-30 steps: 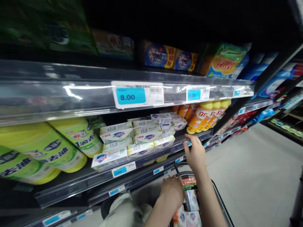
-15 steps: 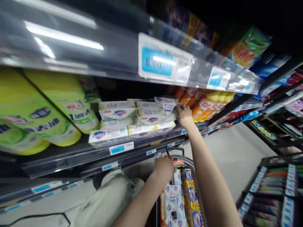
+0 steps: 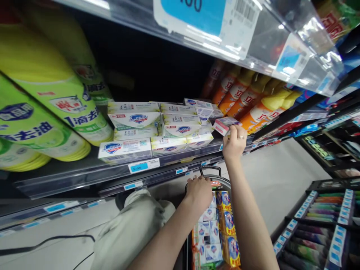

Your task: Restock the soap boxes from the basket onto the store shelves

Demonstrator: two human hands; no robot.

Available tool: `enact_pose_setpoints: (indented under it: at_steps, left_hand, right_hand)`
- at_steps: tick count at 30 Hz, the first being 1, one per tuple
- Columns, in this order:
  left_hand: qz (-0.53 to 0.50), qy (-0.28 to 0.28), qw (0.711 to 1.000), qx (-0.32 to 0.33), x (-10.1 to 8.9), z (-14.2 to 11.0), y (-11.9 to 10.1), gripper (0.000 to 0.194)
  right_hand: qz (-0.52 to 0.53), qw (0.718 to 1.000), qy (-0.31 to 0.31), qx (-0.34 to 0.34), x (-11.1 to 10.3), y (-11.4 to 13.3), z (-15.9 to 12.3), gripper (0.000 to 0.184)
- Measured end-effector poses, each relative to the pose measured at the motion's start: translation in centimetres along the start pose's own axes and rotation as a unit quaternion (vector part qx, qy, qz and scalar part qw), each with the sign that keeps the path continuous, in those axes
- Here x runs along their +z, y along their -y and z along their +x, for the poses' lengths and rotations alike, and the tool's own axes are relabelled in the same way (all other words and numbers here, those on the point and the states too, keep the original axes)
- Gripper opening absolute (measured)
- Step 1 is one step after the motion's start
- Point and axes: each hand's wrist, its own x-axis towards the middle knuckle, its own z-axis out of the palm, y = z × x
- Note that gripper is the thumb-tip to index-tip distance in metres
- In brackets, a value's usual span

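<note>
My right hand (image 3: 235,144), with a ring on one finger, grips a small pink-and-white soap box (image 3: 225,125) at the front of the shelf. To its left, white and pale-yellow soap boxes (image 3: 137,119) are stacked in layers. Lower down, my left hand (image 3: 199,192) is closed over the near-left rim of a dark shopping basket (image 3: 225,183); its fingertips are hidden. Inside the basket lie several white-and-blue soap packs (image 3: 213,252) beside a row of yellow-and-blue packs (image 3: 229,222).
Large yellow-green bottles (image 3: 42,101) fill the shelf's left side. Orange bottles (image 3: 242,97) stand right of the soap. A price-tagged shelf edge (image 3: 208,37) overhangs from above. At lower right is another stocked rack (image 3: 317,225), across the pale floor (image 3: 281,172).
My right hand has drawn back from deeper on the shelf to its front edge, now with the pink-and-white soap box. My left hand stays at the basket. The view has shifted closer to the shelf.
</note>
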Motion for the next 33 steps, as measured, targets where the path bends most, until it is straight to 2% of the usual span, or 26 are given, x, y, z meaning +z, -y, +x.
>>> enact_pose_setpoints:
  at_steps: [3,6,7,9,11,12,14,15,17,20,22,24,28,33]
  left_hand:
    - [0.004,0.001,1.000,-0.003,0.0,0.1,0.1,0.043]
    - [0.008,0.009,1.000,-0.011,-0.2,0.1,0.2,0.044]
    - [0.007,0.010,1.000,-0.013,-0.3,0.0,0.3,0.043]
    - [0.004,0.009,1.000,-0.013,-0.4,-0.1,0.3,0.040]
    - [0.004,0.002,1.000,-0.014,-0.4,-0.1,0.4,0.039]
    - [0.006,0.000,1.000,-0.015,-0.4,-0.2,0.4,0.038]
    - [0.011,0.000,1.000,-0.020,-0.5,-0.3,0.5,0.037]
    - [0.013,0.001,1.000,-0.023,-0.5,-0.3,0.5,0.037]
    - [0.017,0.007,0.999,-0.028,-0.5,-0.3,0.5,0.039]
    - [0.030,0.010,0.999,-0.030,-0.4,-0.2,0.4,0.040]
    - [0.040,0.016,0.999,-0.030,-0.3,-0.1,0.3,0.038]
    - [0.048,0.026,0.998,-0.026,-0.2,0.1,0.1,0.037]
    - [0.068,0.032,0.997,-0.027,0.0,0.3,-0.1,0.037]
    - [0.073,0.050,0.996,-0.029,0.0,0.5,-0.6,0.040]
  right_hand:
    - [0.040,0.982,-0.158,0.099,-1.7,1.1,-2.2,0.029]
    - [0.062,0.919,-0.286,0.264,-6.2,2.5,-6.0,0.047]
    - [0.075,0.897,-0.298,0.317,-8.0,2.8,-7.9,0.050]
    - [0.145,0.849,-0.283,0.422,-11.1,3.1,-12.3,0.047]
    - [0.262,0.779,-0.227,0.523,-12.8,2.6,-17.5,0.043]
    - [0.298,0.738,-0.206,0.570,-12.9,2.2,-20.2,0.043]
    - [0.301,0.671,-0.160,0.659,-11.5,1.1,-25.4,0.048]
    - [0.282,0.653,-0.128,0.692,-10.3,0.5,-27.7,0.053]
    - [0.228,0.651,-0.062,0.721,-7.0,-0.3,-31.3,0.064]
    - [0.095,0.684,0.103,0.716,-2.1,-0.9,-34.1,0.064]
    - [0.002,0.680,0.229,0.697,0.4,-1.0,-34.9,0.056]
    - [-0.045,0.663,0.317,0.677,2.2,-0.8,-35.5,0.053]
    - [-0.053,0.646,0.371,0.666,4.1,-0.2,-37.2,0.054]
    - [-0.042,0.642,0.396,0.655,4.5,-0.1,-38.8,0.048]
